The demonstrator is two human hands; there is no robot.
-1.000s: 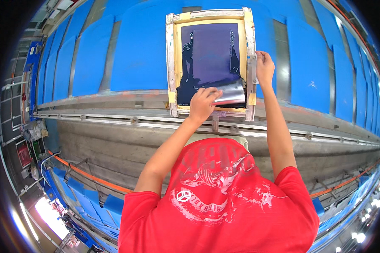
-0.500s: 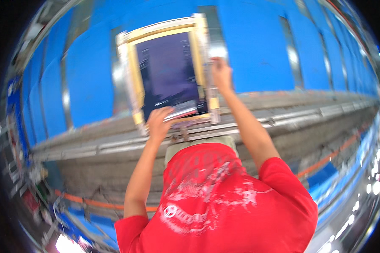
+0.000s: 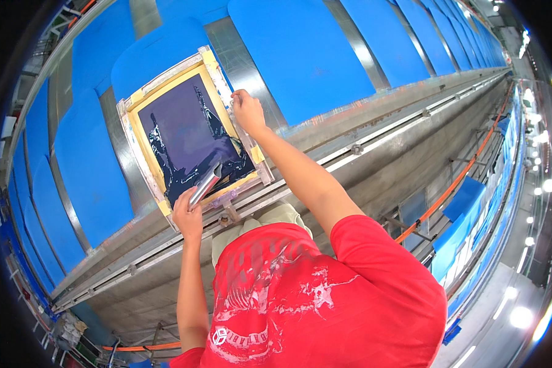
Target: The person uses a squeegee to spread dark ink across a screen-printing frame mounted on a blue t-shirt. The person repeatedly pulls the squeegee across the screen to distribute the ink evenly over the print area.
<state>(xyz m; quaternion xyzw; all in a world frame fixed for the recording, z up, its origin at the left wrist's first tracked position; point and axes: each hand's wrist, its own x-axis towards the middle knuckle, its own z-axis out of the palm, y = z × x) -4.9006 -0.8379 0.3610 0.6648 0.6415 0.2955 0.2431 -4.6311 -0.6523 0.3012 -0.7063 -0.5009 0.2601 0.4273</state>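
Observation:
A screen printing frame (image 3: 135,144) with yellow tape around its inner border lies on a blue fabric piece (image 3: 159,54). Its purple mesh (image 3: 184,132) carries glossy dark ink (image 3: 230,168) along both sides and pooled at the near end. My left hand (image 3: 187,216) is closed around one end of a metal squeegee (image 3: 206,184), held tilted over the near edge of the frame, its far end above the ink. My right hand (image 3: 249,113) is closed on the frame's right side rail, fingertips curled at its outer edge.
More blue pieces (image 3: 297,55) lie in a row along the long metal table (image 3: 242,58), with bare metal strips between them. A metal rail (image 3: 374,145) runs along the near side. Behind me an orange bar (image 3: 438,207) crosses before another line of blue pieces (image 3: 463,199).
The squeegee, lying across the near end of the mesh before, is now raised and tilted in my left hand. My right hand stays at the frame's right side. The whole view has turned.

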